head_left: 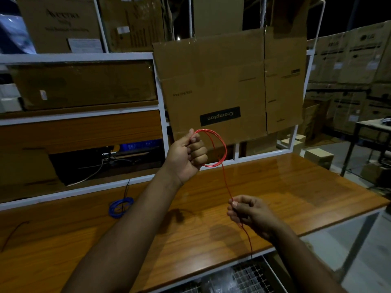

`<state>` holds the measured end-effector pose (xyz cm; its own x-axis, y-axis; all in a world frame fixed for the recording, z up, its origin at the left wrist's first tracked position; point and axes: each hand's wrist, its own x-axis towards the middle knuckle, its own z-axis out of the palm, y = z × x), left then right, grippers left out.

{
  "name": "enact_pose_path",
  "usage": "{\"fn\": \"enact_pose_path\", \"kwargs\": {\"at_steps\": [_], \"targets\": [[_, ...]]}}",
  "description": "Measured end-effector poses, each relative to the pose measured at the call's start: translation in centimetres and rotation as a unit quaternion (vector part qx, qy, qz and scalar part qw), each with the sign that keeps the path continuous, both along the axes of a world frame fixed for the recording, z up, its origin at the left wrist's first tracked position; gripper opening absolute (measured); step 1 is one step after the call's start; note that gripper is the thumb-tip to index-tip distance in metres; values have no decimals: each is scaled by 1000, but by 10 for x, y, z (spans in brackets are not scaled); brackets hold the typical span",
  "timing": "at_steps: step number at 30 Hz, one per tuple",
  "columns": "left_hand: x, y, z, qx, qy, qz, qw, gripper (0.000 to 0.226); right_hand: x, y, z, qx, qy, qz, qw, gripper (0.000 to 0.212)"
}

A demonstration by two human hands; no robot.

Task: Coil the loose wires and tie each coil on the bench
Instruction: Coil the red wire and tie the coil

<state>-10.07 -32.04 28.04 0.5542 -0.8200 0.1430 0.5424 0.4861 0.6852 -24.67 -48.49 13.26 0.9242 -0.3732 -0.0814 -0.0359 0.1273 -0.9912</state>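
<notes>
My left hand (187,154) is raised above the wooden bench (275,187) and grips a small coil of red wire (223,144), whose loops stick out to the right of the fist. The wire's free length runs down from the coil to my right hand (246,211), which pinches it between thumb and fingers. Below that hand the tail hangs past the bench's front edge. A blue wire coil (120,207) lies on the bench at the left, with a black tie across it.
A thin dark wire (12,233) lies at the bench's far left. A flattened cardboard sheet (222,85) leans on the white frame behind the bench. Boxes fill the shelves at the left and the stacks at the right. A wire grid (243,278) sits below the front edge.
</notes>
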Motion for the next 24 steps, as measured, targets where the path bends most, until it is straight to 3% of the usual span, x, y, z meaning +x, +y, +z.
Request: {"fn": "enact_pose_path", "kwargs": {"at_steps": [2,4,7,11,13,15,20,24], "targets": [[2,-4,-3,8,-12,10,1000,43,3,27,9,-106,13,-93,990,13],[4,-8,-5,14,-26,20,999,43,4,54,27,-253,39,-141,956,14],[9,-10,-6,27,-47,37,998,42,-2,86,64,-439,94,-74,890,16],[13,-10,-6,41,-70,52,995,41,-31,109,127,-501,79,114,854,18],[11,-8,-7,46,-83,49,994,41,-37,111,154,-582,59,144,798,34],[5,-6,-6,50,-102,38,993,41,-32,108,172,-659,36,80,747,39],[-3,-4,-4,93,-206,51,973,35,-8,80,186,-637,-97,-137,753,26],[-8,-3,2,116,-241,62,961,32,7,66,190,-690,-75,-153,704,23]]}}
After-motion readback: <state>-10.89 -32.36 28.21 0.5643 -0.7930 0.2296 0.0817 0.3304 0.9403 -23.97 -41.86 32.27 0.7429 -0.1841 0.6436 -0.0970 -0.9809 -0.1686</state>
